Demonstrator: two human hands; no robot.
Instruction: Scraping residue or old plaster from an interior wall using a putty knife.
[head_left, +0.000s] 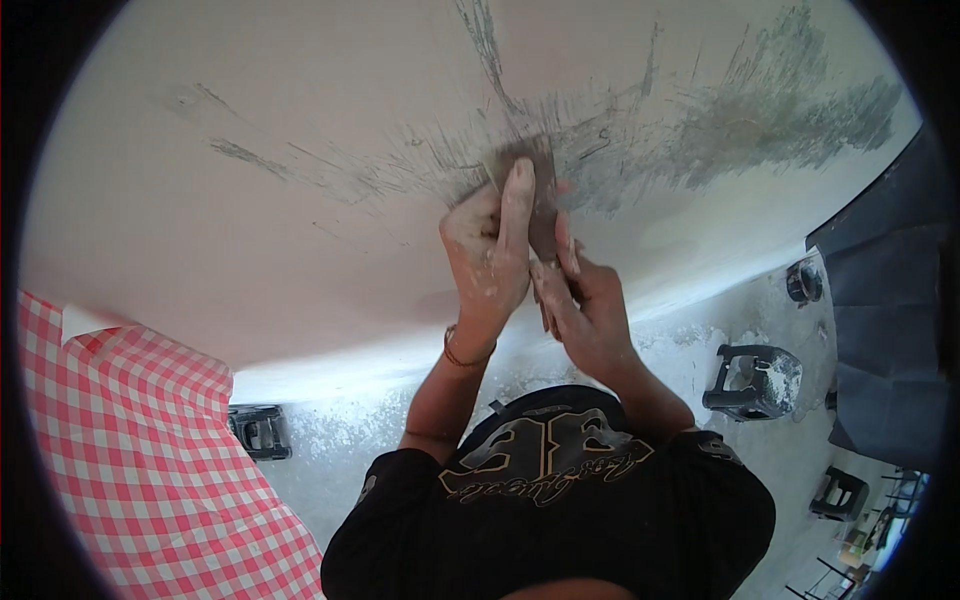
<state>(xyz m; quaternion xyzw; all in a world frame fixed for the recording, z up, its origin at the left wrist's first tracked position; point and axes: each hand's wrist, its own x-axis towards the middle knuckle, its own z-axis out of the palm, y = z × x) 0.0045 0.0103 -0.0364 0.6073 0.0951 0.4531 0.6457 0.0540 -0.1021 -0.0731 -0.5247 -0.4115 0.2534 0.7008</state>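
A folded brown-grey sheet that looks like sandpaper (544, 214) lies between both hands, its upper end close to a large pale curved surface (315, 255). My left hand (487, 255) grips the sheet with the thumb pressed flat along its face; some of the fingers are hidden. My right hand (589, 304) pinches the sheet's lower end between thumb and fingers. Pale dust coats both hands. Around the sheet, the surface carries dark grey scratch marks, with a broad grey patch (750, 127) to the right. Whether the sheet touches the surface is unclear.
A red-and-white checked cloth (165, 450) hangs at the left. Dark plastic stools stand on the stained floor, one at right (754, 382) and one at left (259, 433). A dark bucket-like container (805, 282) sits near a dark sheet (885, 330) at the right edge.
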